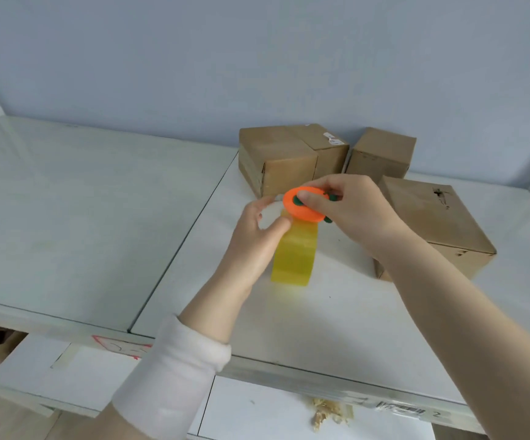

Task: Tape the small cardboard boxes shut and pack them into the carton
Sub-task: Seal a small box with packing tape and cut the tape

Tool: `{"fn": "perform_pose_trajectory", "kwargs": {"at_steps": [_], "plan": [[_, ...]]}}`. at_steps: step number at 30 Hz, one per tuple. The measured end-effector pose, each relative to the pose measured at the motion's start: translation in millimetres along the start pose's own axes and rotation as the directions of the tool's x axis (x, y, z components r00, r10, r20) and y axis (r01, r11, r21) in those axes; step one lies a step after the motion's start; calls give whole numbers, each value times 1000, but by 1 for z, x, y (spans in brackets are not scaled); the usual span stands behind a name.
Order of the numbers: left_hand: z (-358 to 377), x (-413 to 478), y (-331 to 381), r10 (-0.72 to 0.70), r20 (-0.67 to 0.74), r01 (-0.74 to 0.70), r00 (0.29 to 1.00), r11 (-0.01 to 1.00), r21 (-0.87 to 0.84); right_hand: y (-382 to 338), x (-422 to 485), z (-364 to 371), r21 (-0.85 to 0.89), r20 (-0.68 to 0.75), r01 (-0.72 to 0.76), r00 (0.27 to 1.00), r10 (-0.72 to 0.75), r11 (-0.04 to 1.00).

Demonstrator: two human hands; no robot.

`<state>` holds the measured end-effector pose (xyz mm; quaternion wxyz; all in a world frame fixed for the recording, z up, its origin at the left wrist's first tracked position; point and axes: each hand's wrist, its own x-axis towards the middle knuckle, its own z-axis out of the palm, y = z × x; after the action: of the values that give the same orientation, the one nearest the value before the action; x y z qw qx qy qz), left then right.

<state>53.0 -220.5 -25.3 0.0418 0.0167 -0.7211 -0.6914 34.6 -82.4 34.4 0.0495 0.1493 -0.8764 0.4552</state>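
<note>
My right hand (349,211) grips an orange tape dispenser (292,208) with dark green parts, held above the white table (336,312). A strip of yellowish clear tape (293,252) hangs down from it. My left hand (257,236) pinches the tape's upper part just under the dispenser. Three brown cardboard boxes stand behind my hands: a larger one (289,154) at the back, a small one (381,154) to its right, and another (431,223) at the near right, partly hidden by my right forearm.
A second white tabletop (66,201) adjoins on the left, with a seam between the two. The pale blue wall runs close behind the boxes. Drawer fronts with labels and scraps of tape (327,414) sit below the table's front edge.
</note>
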Motion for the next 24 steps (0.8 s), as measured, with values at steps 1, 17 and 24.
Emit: {"fn": "perform_pose_trajectory", "kwargs": {"at_steps": [1, 17, 24], "plan": [[0, 0, 2, 14, 27, -14, 1000, 1000, 15, 0, -1, 0, 9, -55, 13, 998, -13, 1000], [64, 4, 91, 644, -67, -594, 762, 736, 325, -31, -12, -54, 126, -653, 115, 757, -4, 985], [109, 4, 115, 745, 10, -710, 667, 632, 312, -27, -25, -111, 519, -520, 7, 797, 308, 855]]}}
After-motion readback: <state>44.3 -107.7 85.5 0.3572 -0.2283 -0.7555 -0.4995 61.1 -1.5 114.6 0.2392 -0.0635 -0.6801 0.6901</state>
